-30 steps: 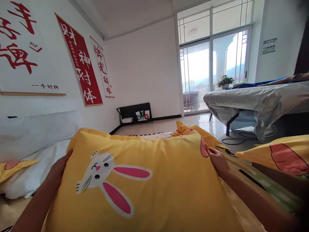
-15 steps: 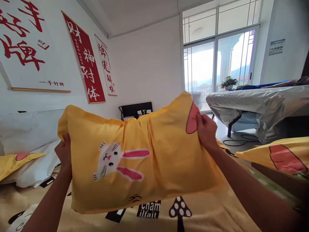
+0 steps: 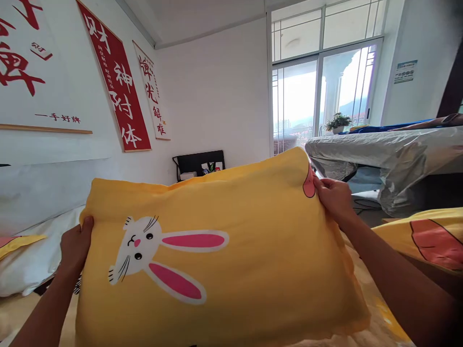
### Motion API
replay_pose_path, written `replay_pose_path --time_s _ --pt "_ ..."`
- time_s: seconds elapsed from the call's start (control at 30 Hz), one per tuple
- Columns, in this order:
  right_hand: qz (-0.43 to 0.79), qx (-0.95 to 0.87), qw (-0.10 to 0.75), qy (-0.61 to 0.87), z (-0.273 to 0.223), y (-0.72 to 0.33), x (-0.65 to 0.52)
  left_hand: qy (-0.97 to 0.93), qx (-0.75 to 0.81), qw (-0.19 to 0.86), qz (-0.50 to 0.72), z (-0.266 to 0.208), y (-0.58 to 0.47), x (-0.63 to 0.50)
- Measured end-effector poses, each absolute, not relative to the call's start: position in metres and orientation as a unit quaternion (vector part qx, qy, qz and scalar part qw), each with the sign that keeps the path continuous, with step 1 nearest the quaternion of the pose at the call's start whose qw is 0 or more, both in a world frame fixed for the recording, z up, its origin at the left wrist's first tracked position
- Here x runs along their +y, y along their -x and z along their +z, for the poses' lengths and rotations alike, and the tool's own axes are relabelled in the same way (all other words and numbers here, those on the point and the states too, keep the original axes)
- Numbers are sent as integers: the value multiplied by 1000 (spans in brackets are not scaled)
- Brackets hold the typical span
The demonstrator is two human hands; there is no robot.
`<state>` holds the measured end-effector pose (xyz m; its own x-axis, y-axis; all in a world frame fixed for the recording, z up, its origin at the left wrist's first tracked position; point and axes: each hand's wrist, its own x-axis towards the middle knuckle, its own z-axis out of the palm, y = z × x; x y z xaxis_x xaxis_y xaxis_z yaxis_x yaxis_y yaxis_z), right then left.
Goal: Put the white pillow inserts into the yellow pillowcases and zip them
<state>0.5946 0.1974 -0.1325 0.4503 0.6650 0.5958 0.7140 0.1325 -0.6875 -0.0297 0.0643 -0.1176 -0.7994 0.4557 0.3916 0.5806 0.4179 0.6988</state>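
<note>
The yellow rabbit-print pillow (image 3: 267, 270) is suspended between both hands, broad face toward the wearer, long side running across. Its printed rabbit lies sideways, ears pointing toward the pillow's right edge. The upper right corner stands higher than the upper left.

The left hand (image 3: 75, 241) grips the pillow's left edge just below the upper corner, thumb on the front face; its fingers are largely hidden. The right hand (image 3: 334, 197) pinches the right edge near the upper corner, beside a coral patch in the print.

Beige patterned bedding (image 3: 21, 311) shows to the lower left of the pillow. Crumpled white bedding (image 3: 27, 270) lies to its left. To the pillow's right is another yellow cloth item (image 3: 436, 238) bearing a larger coral patch.

Beyond the pillow's upper right corner stands a table (image 3: 376, 147) under plastic sheeting; a potted plant (image 3: 338, 122) is seen by its far edge. Beyond the pillow's upper left, a red scroll (image 3: 115, 79) hangs on the wall.
</note>
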Motion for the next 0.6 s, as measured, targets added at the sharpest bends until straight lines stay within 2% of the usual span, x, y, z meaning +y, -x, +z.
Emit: replay_pose_path --time_s 0.1,0.23,0.33,0.43,0.6 --pt "-29 -554 391 734 -143 -570 209 337 -879 64 -330 -132 44 80" --pt "-12 -621 291 728 -171 -506 233 437 -846 98 -288 -153 28 115" --pt "-14 -711 250 657 -205 -429 243 568 -772 106 -266 -180 -13 158" --pt "16 -797 212 566 -251 -360 232 656 -718 71 -221 -227 -54 191" --pt "36 -827 216 517 -301 -347 210 673 -712 24 -198 -294 -61 184"
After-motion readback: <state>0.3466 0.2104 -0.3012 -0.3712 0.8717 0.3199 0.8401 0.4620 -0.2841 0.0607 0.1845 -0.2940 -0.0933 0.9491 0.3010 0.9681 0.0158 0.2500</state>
